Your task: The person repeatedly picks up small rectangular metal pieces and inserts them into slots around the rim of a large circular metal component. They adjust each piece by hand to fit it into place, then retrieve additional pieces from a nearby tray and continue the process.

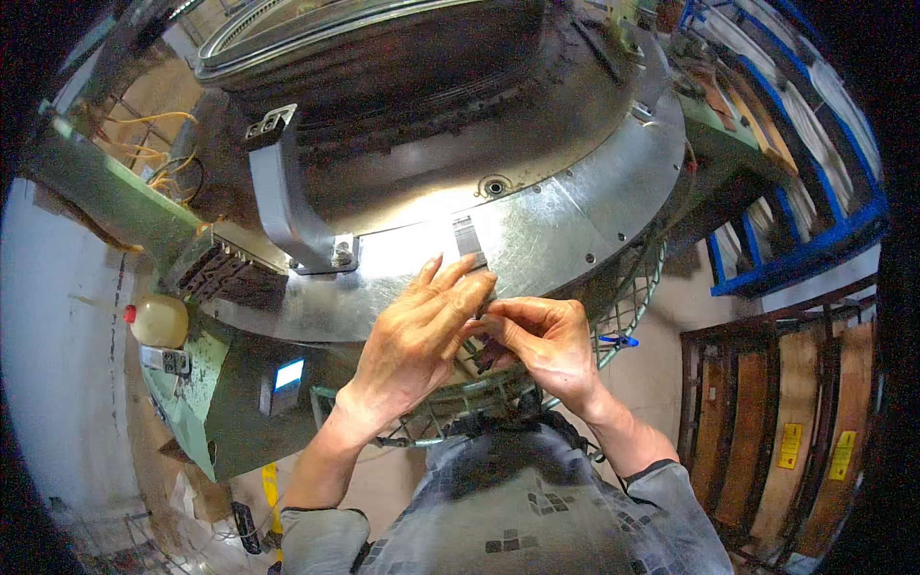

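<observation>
My left hand (414, 335) reaches over the near edge of a wide metal ring plate (546, 240). Its fingers are bent together and meet my right hand (551, 347) at the plate's rim. My right thumb and forefinger are pinched close to the left fingertips. Something small and dark shows between the two hands, too hidden to name. Just beyond the left fingertips, a small rectangular metal piece (467, 238) with darker bands lies at the plate's inner edge.
A grey bracket (285, 196) rises from the plate at left. Behind stands a large dark round machine part (412, 77). A yellowish bottle (160, 320) and a lit screen (287, 375) are at left. Blue racks (805, 244) stand at right; a green wire guard (644, 287) curves below the plate.
</observation>
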The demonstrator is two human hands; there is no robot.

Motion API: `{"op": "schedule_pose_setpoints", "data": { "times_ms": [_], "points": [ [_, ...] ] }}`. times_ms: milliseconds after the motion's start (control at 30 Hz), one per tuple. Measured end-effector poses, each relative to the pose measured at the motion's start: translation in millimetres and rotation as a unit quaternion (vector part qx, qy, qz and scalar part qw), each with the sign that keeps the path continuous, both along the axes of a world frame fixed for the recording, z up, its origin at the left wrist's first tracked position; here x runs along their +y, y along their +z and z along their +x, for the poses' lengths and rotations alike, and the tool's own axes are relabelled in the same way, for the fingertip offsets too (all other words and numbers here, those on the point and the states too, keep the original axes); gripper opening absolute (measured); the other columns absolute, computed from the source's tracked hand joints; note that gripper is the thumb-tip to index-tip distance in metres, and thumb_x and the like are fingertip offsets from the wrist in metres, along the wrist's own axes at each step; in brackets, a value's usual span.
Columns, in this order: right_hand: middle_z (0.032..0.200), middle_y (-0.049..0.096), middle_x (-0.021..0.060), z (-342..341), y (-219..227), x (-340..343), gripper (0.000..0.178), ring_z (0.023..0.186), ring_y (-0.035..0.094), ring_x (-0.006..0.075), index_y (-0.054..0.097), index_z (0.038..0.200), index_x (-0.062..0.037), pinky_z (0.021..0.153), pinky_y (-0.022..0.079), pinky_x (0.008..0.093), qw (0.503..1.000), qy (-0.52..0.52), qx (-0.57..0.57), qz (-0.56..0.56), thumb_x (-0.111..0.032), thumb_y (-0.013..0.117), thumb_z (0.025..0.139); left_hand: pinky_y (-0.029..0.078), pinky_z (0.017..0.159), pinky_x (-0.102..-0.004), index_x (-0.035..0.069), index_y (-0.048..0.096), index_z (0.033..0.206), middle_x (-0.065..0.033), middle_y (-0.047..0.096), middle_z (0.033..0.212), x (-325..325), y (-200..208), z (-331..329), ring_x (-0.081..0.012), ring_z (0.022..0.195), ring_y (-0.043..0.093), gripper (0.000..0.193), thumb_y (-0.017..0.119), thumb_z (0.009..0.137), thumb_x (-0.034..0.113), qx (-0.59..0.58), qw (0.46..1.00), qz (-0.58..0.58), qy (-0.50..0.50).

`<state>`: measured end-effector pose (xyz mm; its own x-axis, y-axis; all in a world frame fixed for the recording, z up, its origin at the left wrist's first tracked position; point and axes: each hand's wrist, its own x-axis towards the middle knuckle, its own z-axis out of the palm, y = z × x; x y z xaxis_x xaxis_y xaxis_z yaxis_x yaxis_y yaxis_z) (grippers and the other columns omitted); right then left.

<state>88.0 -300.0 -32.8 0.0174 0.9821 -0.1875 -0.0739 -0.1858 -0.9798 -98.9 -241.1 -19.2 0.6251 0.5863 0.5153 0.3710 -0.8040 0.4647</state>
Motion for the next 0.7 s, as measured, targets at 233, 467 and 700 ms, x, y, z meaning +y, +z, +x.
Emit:
{"op": "schedule_pose_setpoints", "data": {
  "times_ms": [233,467,700],
  "points": [
    [0.085,0.074,0.0094,13,-2,0,0.023,0.070,0.069,0.0122,0.069,0.115,0.0033,0.060,0.057,0.0240,0.993,-0.041,-0.098,0.045,-0.005,0.069,0.093,0.046,0.109,-0.0504,-0.001,0.061,0.125,-0.0153,0.070,0.118,5,-5,2,-0.0327,0.120,0.064,0.041,0.068,0.085,-0.002,0.012,1.000,0.017,-0.018],
    [0.085,0.074,0.0107,23,17,13,0.034,0.068,0.068,0.0120,0.064,0.127,0.0005,0.061,0.056,0.0252,0.982,-0.045,-0.080,0.166,-0.002,0.068,0.093,0.063,0.086,-0.0394,-0.004,0.063,0.111,-0.0180,0.072,0.104,37,26,19,-0.0298,0.094,0.073,0.023,0.071,0.090,0.000,-0.432,0.782,-0.449,0.021],
    [0.090,0.076,0.0082,32,14,76,0.021,0.081,0.071,0.0142,0.072,0.109,0.0023,0.073,0.057,0.0274,0.903,-0.015,-0.260,0.342,-0.003,0.073,0.089,0.062,0.076,-0.0321,-0.002,0.070,0.097,-0.0121,0.074,0.088,74,53,39,-0.0173,0.082,0.072,0.019,0.079,0.081,-0.005,-0.438,0.817,-0.364,-0.083]
  ]
}}
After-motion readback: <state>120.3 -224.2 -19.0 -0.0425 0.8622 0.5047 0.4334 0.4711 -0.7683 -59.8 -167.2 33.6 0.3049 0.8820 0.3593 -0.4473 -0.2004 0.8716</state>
